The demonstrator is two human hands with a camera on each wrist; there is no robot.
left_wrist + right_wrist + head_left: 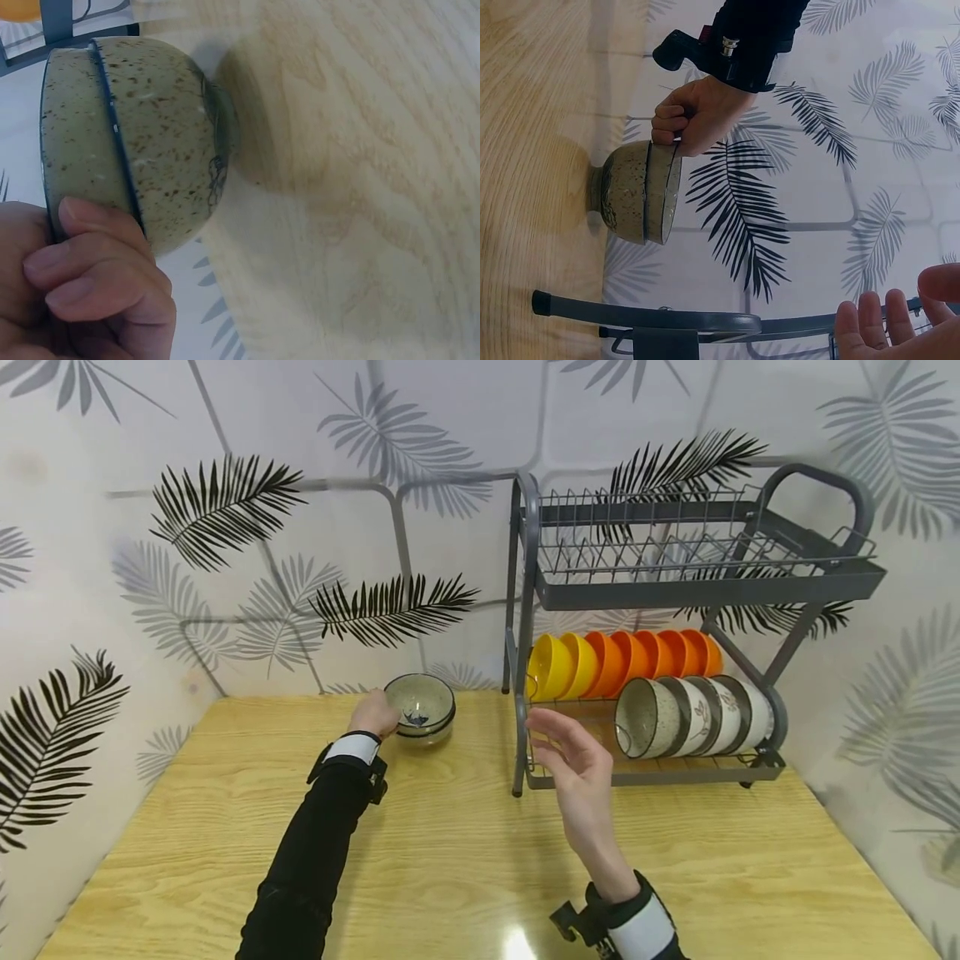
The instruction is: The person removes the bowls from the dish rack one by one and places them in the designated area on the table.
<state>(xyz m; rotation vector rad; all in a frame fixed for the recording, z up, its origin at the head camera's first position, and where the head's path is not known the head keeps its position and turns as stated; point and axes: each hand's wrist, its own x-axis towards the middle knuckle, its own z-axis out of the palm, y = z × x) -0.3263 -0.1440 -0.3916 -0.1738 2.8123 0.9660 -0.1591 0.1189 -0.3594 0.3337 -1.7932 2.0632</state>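
Observation:
Two speckled, dark-rimmed bowls are nested on the wooden table near the wall, the upper bowl standing partly out of the lower bowl. My left hand pinches the upper bowl's rim at its left side, with several fingertips on the outer wall in the left wrist view. A blue motif shows inside the upper bowl. My right hand is raised in front of the dish rack's left end, fingers loosely bent and holding nothing.
A grey two-tier dish rack stands at the right. Its lower tier holds a row of yellow bowls and orange bowls, with several speckled bowls on edge in front. Leaf-patterned wall borders the table.

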